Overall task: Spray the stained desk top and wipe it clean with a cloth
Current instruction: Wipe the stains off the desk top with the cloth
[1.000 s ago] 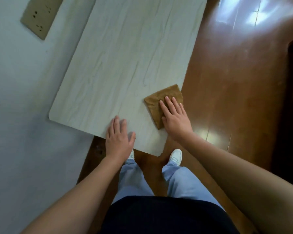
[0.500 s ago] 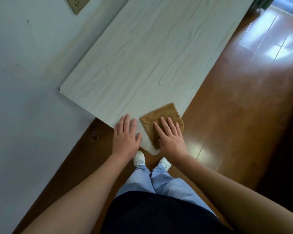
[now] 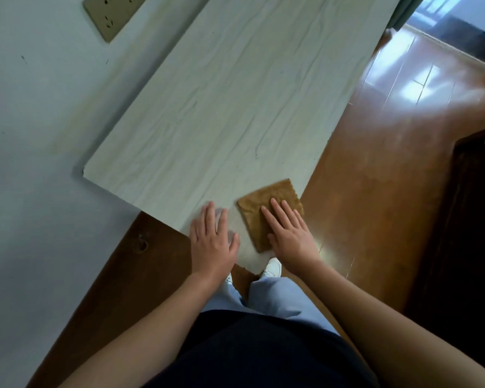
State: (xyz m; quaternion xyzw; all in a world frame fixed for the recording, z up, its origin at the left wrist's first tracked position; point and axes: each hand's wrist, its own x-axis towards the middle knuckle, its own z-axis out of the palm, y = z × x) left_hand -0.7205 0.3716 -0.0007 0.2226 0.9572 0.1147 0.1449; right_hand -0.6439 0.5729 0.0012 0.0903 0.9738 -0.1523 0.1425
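The folded brown cloth (image 3: 266,210) lies at the worktop's (image 3: 235,102) near corner, pinned flat under the right hand (image 3: 290,236) — fingers straight. Soft, limp, probably grippy; press from above, not pinch. The left hand (image 3: 212,242) rests flat beside it.

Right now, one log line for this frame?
step: wipe | right hand: flat on brown square cloth | left hand: flat on pale wood-grain desk top
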